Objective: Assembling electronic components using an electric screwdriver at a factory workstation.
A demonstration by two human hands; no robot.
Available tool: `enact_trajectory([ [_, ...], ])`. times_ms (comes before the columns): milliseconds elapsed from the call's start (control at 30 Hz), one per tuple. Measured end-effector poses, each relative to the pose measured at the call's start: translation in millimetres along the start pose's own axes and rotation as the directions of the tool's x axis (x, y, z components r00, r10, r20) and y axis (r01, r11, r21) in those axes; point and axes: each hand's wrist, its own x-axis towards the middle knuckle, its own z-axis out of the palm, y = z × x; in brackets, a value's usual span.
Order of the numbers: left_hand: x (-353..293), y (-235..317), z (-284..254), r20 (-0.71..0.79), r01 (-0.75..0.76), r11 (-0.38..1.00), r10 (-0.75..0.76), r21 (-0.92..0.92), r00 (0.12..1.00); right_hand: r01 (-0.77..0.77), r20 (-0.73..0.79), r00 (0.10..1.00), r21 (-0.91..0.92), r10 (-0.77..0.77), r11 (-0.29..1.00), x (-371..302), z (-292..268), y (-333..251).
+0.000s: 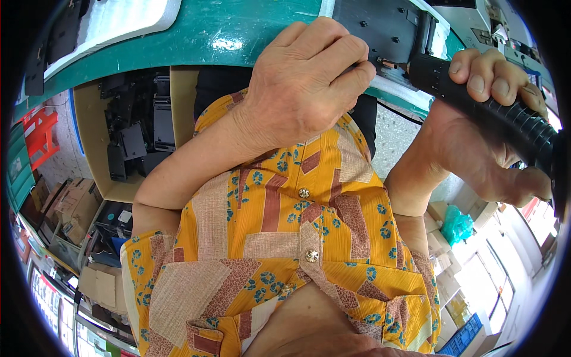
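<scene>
The right hand (476, 119) has its fingers clamped on one black ribbed screwdriver (476, 98), whose tip meets a black panel (386, 27) on the green counter (196, 35). The left hand (303, 83) rests beside the tip, fingers curled together at the panel edge. Below the counter stands one open cardboard box (89, 119) of black parts; several brown cartons (74, 205) lie stacked lower left, and one blue box (467, 336) sits lower right.

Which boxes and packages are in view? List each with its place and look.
Open cardboard box: left, under the green bench, holding black parts.
Brown cartons: lower left, stacked.
Pale cartons: right, stacked.
Teal bag: right, on those cartons.
Blue box: lower right, flat.
</scene>
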Motion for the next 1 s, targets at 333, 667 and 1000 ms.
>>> enact_trajectory([
  [333, -1.9, 0.3, 2.2, 0.008, -0.001, 0.999, 0.0, 0.037, 1.0, -0.122, 0.214, 0.969, 0.002, 0.119, 0.992, 9.3, -33.1, -4.3],
  [667, 0.4, 3.8, -1.6, 0.092, 0.011, 0.999, -0.016, 0.049, 0.996, -0.102, 0.174, 0.98, 0.034, 0.095, 0.994, 8.8, -26.2, -4.4],
  [1000, -1.4, 0.3, -1.7, -0.013, -0.025, 1.0, 0.025, -0.018, 1.0, -0.085, 0.154, 0.983, -0.084, 0.098, 0.993, 7.3, 7.9, -11.7],
])
